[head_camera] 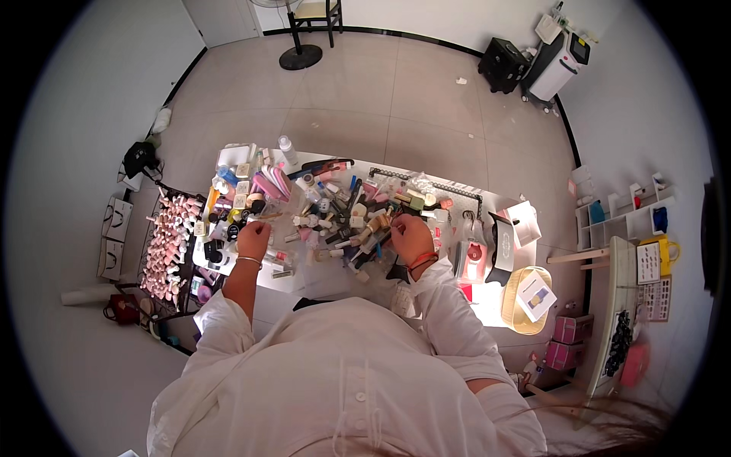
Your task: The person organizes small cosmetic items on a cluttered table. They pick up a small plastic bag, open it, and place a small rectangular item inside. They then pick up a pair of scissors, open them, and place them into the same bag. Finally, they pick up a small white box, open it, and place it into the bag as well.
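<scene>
My left hand [254, 239], with a bracelet at the wrist, is over the left part of a cluttered white table. Its fingers are curled near a thin brown stick [270, 216] and black round cosmetic containers [233, 231]. Whether it grips anything is too small to tell. At the right side of a heap of cosmetic tubes and bottles [342, 220] is my right hand [412, 237], a red band on its wrist. Its fingertips are bent down at gold-coloured tubes [376, 224]; a grip cannot be made out. Pink-and-white striped pouches [273, 181] lie behind the heap.
Left of the table, a rack [168, 245] holds many pink tubes. A yellow basket [508, 308] with a white box [537, 296] stands at the table's right end, near an open white box [522, 224]. A clear spray bottle [287, 149] stands at the far edge.
</scene>
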`<state>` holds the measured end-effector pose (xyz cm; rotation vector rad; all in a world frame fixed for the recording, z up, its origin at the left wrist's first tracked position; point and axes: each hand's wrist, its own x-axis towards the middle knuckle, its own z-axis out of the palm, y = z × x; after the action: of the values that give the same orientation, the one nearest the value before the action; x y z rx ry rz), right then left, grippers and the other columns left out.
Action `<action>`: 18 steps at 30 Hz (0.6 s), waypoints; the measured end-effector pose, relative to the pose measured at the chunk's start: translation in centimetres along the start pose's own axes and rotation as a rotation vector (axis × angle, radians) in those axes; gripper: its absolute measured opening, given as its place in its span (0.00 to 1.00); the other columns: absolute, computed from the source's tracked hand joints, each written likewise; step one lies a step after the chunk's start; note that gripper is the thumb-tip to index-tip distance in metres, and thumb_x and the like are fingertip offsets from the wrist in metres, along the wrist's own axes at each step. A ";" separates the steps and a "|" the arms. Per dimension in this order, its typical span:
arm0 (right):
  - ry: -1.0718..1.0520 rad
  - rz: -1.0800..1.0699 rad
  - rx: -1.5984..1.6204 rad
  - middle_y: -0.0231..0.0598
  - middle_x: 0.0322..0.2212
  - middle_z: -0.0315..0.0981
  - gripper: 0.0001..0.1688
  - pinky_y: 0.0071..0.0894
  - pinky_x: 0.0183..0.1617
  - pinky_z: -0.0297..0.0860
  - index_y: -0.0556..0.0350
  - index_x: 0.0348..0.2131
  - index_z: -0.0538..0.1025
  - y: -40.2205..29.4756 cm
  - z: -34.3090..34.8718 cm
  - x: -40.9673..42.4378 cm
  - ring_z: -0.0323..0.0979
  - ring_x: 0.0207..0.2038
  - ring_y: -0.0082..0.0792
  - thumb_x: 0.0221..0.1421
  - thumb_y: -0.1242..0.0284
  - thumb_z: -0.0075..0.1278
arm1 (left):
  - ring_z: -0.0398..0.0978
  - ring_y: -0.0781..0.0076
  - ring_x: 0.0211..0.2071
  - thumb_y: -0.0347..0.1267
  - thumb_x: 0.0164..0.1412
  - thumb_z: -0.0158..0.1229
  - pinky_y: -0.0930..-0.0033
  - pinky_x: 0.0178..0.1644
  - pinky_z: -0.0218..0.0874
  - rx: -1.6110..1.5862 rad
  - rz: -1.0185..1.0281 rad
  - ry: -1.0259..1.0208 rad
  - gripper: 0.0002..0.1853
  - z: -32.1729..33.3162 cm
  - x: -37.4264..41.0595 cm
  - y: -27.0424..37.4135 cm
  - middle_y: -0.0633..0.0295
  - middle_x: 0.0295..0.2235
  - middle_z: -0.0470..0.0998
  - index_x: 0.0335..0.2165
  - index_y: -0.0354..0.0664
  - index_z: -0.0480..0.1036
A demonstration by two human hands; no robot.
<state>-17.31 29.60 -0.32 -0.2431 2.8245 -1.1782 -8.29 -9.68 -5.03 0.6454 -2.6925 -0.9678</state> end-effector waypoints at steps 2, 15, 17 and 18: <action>-0.031 -0.046 -0.095 0.45 0.30 0.75 0.07 0.44 0.38 0.71 0.52 0.30 0.79 2.2 1.0 -0.1 0.74 0.34 0.49 0.47 0.71 0.55 | 0.75 0.63 0.22 0.36 0.54 0.61 0.64 0.29 0.65 -0.064 -0.003 0.012 0.13 0.1 -0.2 0.7 0.54 0.21 0.77 0.28 0.34 0.78; -0.176 -0.032 -0.162 0.50 0.35 0.74 0.14 0.45 0.46 0.69 0.50 0.36 0.80 3.6 3.3 -0.2 0.72 0.40 0.53 0.45 0.73 0.56 | 0.69 0.81 0.23 0.31 0.57 0.60 0.75 0.29 0.62 -0.326 0.019 -0.234 0.09 1.1 -4.8 5.8 0.65 0.21 0.74 0.31 0.34 0.76; -0.162 -0.056 -0.180 0.51 0.32 0.73 0.13 0.45 0.43 0.69 0.50 0.35 0.80 5.0 4.2 0.6 0.72 0.38 0.53 0.44 0.73 0.57 | 0.69 0.81 0.24 0.31 0.58 0.60 0.75 0.30 0.62 -0.321 0.012 -0.294 0.09 1.0 -5.1 6.3 0.65 0.22 0.75 0.31 0.34 0.76; -0.156 -0.070 -0.190 0.52 0.30 0.72 0.13 0.45 0.42 0.69 0.50 0.34 0.79 5.2 4.4 0.9 0.72 0.37 0.53 0.43 0.73 0.58 | 0.69 0.80 0.24 0.31 0.58 0.59 0.75 0.30 0.62 -0.316 0.005 -0.311 0.09 1.0 -5.2 6.3 0.65 0.22 0.75 0.31 0.34 0.76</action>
<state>-18.25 29.93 -7.12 -0.4281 2.8091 -0.8599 -6.11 -2.30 -1.95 0.4552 -2.6961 -1.5646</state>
